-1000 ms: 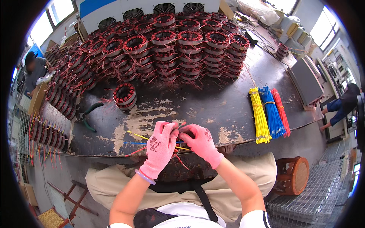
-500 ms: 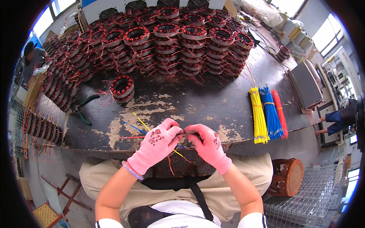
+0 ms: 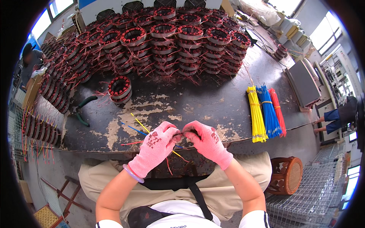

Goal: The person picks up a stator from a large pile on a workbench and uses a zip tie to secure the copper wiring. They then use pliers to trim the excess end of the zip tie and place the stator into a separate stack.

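Note:
Both my hands wear pink gloves and meet fingertip to fingertip above the table's near edge. My left hand (image 3: 156, 141) is closed around several thin wires; a yellow wire (image 3: 140, 122), a blue wire (image 3: 133, 128) and a red wire (image 3: 132, 143) stick out past its far side. A yellow end and dark red leads hang below its fingers. My right hand (image 3: 205, 141) pinches thumb against finger at the tip of a wire, mostly hidden by the gloves. Beyond my left hand stands a short stack of ring-shaped motor stators (image 3: 119, 89) with red windings.
Tall rows of stators (image 3: 163, 40) fill the table's back. Green-handled pliers (image 3: 82, 110) lie left. Yellow (image 3: 257, 114), blue (image 3: 269, 112) and red wire bundles (image 3: 278, 113) lie right. A wooden stool (image 3: 286, 175) stands beside my leg; people appear at both sides.
My fingertips stay together, with small shifts of the fingers and a slight rightward turn of the view. The wires remain in my left hand.

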Tool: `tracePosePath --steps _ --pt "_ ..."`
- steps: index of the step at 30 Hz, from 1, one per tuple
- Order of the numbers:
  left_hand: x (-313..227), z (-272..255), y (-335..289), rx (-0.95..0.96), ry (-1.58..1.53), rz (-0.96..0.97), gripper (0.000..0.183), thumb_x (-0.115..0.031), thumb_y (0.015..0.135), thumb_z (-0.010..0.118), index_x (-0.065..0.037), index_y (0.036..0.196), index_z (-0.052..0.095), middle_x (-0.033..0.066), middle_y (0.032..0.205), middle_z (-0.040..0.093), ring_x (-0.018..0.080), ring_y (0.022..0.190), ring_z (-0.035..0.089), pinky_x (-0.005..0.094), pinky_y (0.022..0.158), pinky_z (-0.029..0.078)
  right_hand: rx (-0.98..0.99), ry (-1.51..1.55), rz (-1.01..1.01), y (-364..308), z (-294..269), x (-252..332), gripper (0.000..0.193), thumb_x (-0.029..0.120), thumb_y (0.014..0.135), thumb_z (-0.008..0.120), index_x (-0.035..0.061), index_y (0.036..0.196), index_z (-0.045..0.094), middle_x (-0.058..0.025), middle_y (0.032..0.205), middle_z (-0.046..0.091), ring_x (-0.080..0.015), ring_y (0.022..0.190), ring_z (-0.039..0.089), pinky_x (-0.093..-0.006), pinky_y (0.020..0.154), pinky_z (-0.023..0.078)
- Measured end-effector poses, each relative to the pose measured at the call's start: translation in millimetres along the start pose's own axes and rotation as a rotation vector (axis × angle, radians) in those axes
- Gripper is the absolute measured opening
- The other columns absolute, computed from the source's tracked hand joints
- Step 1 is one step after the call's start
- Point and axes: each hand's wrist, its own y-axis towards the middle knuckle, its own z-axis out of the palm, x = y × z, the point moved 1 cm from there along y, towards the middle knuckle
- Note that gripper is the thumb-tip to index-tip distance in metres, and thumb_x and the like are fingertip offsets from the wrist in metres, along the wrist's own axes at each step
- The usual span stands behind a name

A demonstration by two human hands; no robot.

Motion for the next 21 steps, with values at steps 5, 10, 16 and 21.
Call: tracePosePath --steps 5,10,16,21 --pt "1.3 1.3 1.1 -0.005 0.026 0.041 0.015 -0.008 0.092 0.066 -0.005 0.106 0.066 0.0123 0.11 0.062 0.032 0.091 0.068 0.0402 0.077 0.055 -0.003 0.042 0.016 -0.4 -1.6 -0.1 0.011 0.002 0.096 0.062 -0.0011 0.106 0.064 -0.0081 0.087 0.07 -0.0096 0.076 0.06 -0.0279 0.07 0.051" --pt "-2.7 1.5 1.9 -0.013 0.044 0.039 0.015 -0.009 0.088 0.07 -0.007 0.102 0.068 0.0095 0.107 0.065 0.0308 0.091 0.068 0.0393 0.076 0.055 0.03 0.019 0.088 5.0 -2.9 1.2 0.013 0.007 0.095 0.064 -0.0004 0.106 0.064 -0.0094 0.088 0.07 -0.0124 0.078 0.062 -0.0294 0.071 0.052" --pt "5.7 9.9 3.4 -0.04 0.096 0.132 0.017 -0.011 0.083 0.074 -0.008 0.099 0.069 0.0079 0.103 0.067 0.031 0.092 0.068 0.0404 0.077 0.056 0.092 0.31 0.284 18.4 -2.2 -24.3 0.021 0.015 0.092 0.069 0.0025 0.107 0.065 -0.0112 0.093 0.072 -0.0195 0.078 0.069 -0.0309 0.074 0.055" --pt "7.2 9.8 3.0 -0.029 0.066 0.097 0.015 -0.011 0.083 0.073 -0.007 0.097 0.069 0.0085 0.103 0.068 0.0311 0.093 0.068 0.0402 0.078 0.055 -0.081 -0.545 -0.206 -12.0 -8.5 1.5 0.039 0.021 0.085 0.075 0.0088 0.121 0.065 -0.0066 0.117 0.069 -0.0209 0.092 0.068 -0.0345 0.082 0.055"
